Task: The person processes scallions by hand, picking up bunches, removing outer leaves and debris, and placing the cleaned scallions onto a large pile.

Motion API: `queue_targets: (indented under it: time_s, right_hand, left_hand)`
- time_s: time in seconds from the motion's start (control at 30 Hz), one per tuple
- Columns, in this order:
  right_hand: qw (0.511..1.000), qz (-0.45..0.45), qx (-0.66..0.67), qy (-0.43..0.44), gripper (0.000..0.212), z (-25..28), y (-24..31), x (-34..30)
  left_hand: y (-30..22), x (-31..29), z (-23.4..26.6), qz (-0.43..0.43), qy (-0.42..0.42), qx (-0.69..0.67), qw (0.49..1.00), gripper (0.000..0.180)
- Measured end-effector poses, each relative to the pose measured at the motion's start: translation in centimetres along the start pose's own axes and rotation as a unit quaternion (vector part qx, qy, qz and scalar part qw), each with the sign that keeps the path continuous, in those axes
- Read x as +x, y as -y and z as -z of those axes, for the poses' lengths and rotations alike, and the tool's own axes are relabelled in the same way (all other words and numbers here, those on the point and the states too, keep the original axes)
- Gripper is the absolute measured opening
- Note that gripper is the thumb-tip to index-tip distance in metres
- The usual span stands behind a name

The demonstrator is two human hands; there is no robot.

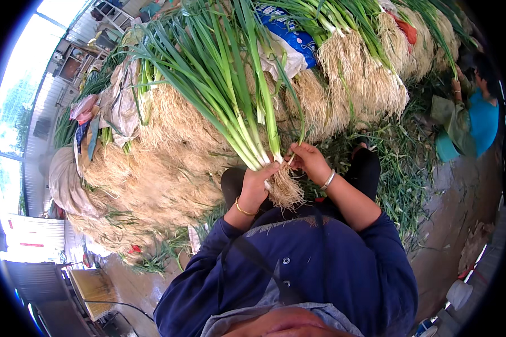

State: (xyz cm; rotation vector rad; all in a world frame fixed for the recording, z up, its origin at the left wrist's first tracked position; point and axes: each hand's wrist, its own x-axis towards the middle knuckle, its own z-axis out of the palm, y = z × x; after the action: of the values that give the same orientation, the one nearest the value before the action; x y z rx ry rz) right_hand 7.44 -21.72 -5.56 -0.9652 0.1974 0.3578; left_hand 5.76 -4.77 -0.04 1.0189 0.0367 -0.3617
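My left hand (257, 186) is closed round the white stems of a bunch of green onions (230, 95), just above their roots. The long green leaves fan out up and to the left, and the pale, stringy roots (285, 190) hang toward my lap. Close by on the right, my right hand (311, 162) has its thumb and forefinger pinched on a thin green leaf (301, 121) beside the stems. A gold bangle circles my left wrist, a silver one my right.
Green onions with roots outward (174, 123) form a long heap before me, partly under cloth sacks (73, 182) and a blue bag (289, 33). Stripped leaves (402, 163) litter the floor at right. A co-worker in turquoise (482, 121) is at the far right.
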Motion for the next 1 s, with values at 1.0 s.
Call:
queue_targets:
  time_s: [1.0]
  right_hand:
    - [0.666, -0.138, -0.729, 0.082, 0.042, 11.9, -12.2, 4.0]
  left_hand:
    - [-2.4, -2.2, 1.3, 0.059, 0.007, -0.005, 0.998, 0.022]
